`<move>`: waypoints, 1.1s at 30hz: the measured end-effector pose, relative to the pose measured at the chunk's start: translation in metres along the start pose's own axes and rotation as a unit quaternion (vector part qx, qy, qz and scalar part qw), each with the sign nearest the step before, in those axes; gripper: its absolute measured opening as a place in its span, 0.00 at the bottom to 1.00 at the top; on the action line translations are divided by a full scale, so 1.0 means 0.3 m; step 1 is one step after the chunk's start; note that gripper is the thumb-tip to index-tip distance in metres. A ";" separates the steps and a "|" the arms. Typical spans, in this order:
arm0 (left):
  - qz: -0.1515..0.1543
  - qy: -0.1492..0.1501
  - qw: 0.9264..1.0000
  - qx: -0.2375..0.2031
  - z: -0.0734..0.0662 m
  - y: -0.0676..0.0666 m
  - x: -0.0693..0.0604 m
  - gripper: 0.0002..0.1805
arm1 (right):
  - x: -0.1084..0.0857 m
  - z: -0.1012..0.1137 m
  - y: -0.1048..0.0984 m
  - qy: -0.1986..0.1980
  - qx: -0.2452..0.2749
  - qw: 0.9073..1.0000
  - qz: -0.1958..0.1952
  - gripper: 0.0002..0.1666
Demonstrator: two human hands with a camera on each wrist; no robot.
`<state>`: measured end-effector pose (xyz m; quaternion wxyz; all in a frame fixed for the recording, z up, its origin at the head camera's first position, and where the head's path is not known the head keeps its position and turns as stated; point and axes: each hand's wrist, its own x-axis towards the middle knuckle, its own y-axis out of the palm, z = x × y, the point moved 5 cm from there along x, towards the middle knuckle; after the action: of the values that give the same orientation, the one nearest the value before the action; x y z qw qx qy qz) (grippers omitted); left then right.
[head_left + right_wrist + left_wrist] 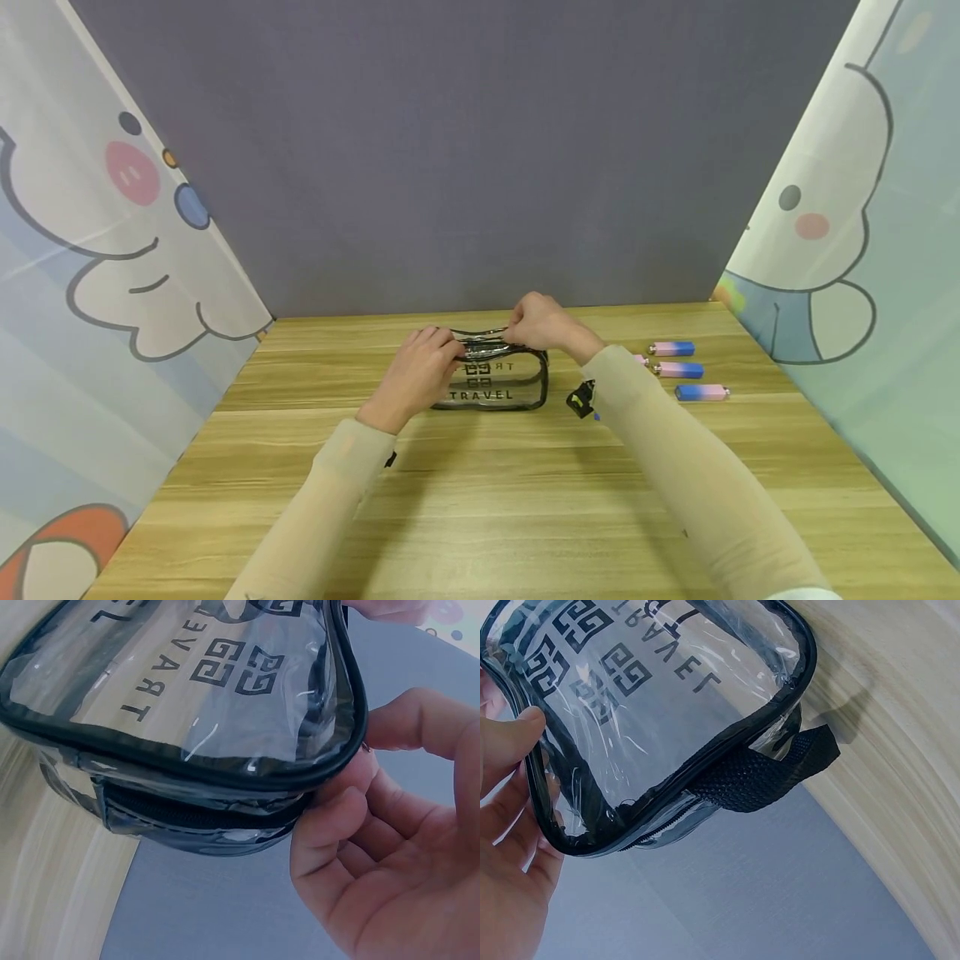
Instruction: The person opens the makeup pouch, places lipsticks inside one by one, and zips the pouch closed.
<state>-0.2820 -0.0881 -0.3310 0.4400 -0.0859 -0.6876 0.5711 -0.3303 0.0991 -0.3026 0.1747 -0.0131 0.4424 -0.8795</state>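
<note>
The clear travel pouch [491, 390] appears to stand on the table [480, 508], towards its far edge, with its lettering facing the person. The left hand [422, 368] pinches the black piping [808, 652] at one upper end, thumb against fingers, and the fingers of the right hand [543, 322] grip the opposite upper corner, beside one end of the zip [195, 816]. The likeliest trouble is a snag: the thin plastic looks limp and creases near the zip, so a fold could catch in the teeth if the two hands pull out of line. The slick piping could also slip from the left hand's pinch, letting the pouch swing round or topple. The right sleeve [675, 454] reaches close by the small pink-and-blue sticks [681, 370], and a sideways sweep of that forearm might scatter them. Beneath everything, the table shows pale, yellowish wood grain, probably smooth enough for light things to skid. A plain grey panel [465, 150] rises behind it, and sheets [885, 225] printed with big cartoon animals close off both sides.
</note>
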 end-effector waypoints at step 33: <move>0.002 -0.001 1.000 -0.002 -0.003 0.004 0.002 0.07 | -0.034 -0.102 -0.033 -0.006 0.146 0.989 -0.006 0.12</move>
<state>-0.2821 -0.0868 -0.3318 0.4386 -0.0872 -0.6886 0.5708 -0.3291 0.1315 -0.3119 0.1723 0.0048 0.3083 -0.9355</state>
